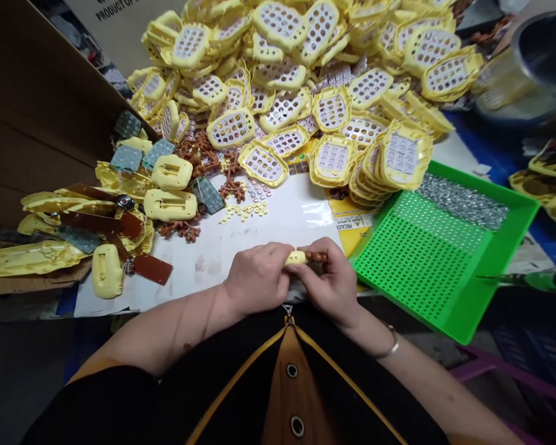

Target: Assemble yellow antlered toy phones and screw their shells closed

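At the near edge, before a dark jacket with a yellow-edged zip, the left hand pinches a small yellow piece, while the right hand, its wrist banded, grips a brown knobbly part close against it. The yellow piece lies between the two hands, above the near border of a white sheet; it is pale, rounded and marked with small dark spots, its ends partly hidden by fingers. To the left, a yellow back shell sits beside a brown board. To the right, a perforated green tray bears a band of small metal pieces at its far end; a thin metal shaft reaches over its right side. Farther off lie loose yellow bits, and a stack of yellow covers crowds the tray. Beyond, a heap of holed covers closes off the background, flanked by a cardboard wall and a metal container.
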`<action>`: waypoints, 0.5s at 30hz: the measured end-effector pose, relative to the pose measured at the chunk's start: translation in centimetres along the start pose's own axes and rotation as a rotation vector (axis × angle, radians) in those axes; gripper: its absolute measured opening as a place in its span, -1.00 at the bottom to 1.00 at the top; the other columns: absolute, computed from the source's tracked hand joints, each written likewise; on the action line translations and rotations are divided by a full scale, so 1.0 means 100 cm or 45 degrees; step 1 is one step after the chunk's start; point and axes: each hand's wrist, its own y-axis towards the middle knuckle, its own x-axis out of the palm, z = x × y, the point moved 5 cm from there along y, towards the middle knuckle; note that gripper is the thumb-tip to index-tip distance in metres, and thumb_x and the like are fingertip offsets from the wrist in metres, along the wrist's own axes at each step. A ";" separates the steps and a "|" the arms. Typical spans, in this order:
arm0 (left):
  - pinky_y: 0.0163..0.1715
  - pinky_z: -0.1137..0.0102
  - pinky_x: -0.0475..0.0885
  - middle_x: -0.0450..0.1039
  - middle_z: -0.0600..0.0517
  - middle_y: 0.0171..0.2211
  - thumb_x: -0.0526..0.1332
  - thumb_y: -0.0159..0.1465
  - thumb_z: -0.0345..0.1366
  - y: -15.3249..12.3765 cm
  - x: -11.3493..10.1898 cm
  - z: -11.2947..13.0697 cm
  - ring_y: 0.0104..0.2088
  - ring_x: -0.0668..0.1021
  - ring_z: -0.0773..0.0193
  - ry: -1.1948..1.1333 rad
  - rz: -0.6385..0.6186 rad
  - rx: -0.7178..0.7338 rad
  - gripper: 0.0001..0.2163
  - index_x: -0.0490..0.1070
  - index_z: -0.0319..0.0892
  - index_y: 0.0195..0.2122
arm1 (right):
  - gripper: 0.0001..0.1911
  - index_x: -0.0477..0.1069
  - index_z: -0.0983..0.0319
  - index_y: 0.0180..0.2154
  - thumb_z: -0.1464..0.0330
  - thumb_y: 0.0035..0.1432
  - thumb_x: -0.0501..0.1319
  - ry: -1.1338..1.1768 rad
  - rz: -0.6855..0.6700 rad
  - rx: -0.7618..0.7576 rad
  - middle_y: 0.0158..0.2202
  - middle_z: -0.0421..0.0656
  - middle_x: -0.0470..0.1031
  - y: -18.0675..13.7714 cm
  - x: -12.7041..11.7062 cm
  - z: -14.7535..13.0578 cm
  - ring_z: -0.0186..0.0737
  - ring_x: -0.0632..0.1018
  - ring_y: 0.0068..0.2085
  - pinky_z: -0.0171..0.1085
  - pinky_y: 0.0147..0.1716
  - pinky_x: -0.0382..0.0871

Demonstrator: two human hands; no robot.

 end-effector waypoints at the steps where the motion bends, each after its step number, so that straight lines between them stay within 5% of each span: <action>1: -0.34 0.25 0.45 0.57 -0.07 -0.30 0.09 0.12 -0.39 0.001 0.001 0.001 -0.32 0.58 0.08 0.029 -0.008 0.003 -0.75 0.46 -0.21 -0.19 | -0.81 0.31 0.16 -0.34 0.31 0.05 0.32 0.027 0.024 0.007 -0.44 -0.28 0.31 -0.001 0.001 0.003 -0.33 0.39 -0.41 -0.29 -0.41 0.32; 7: -0.27 0.27 0.45 0.56 0.00 -0.21 0.16 0.22 -0.22 -0.003 -0.007 -0.015 -0.21 0.57 0.12 -0.148 -0.174 -0.105 -0.75 0.42 -0.14 -0.10 | -0.79 0.34 0.14 -0.20 0.27 0.12 0.28 0.010 -0.030 -0.027 -0.39 -0.24 0.39 -0.001 -0.002 0.008 -0.30 0.44 -0.39 -0.27 -0.40 0.39; 11: -0.20 0.27 0.44 0.55 -0.02 -0.17 0.13 0.24 -0.28 -0.015 -0.017 -0.026 -0.17 0.57 0.13 -0.161 -0.160 -0.154 -0.77 0.41 -0.14 -0.08 | -0.54 0.27 0.16 0.06 0.27 0.13 0.28 -0.505 -0.048 -0.528 -0.07 0.00 0.43 0.003 -0.001 -0.024 -0.09 0.48 -0.10 -0.10 -0.18 0.45; 15: -0.16 0.24 0.45 0.55 -0.08 -0.14 0.07 0.23 -0.36 -0.021 -0.012 -0.022 -0.14 0.57 0.09 -0.123 -0.117 -0.105 -0.73 0.40 -0.18 -0.06 | -0.69 0.36 0.25 -0.02 0.28 0.21 0.19 -0.758 -0.299 -0.681 -0.20 -0.03 0.53 0.002 0.019 -0.034 -0.09 0.48 -0.17 -0.06 -0.11 0.37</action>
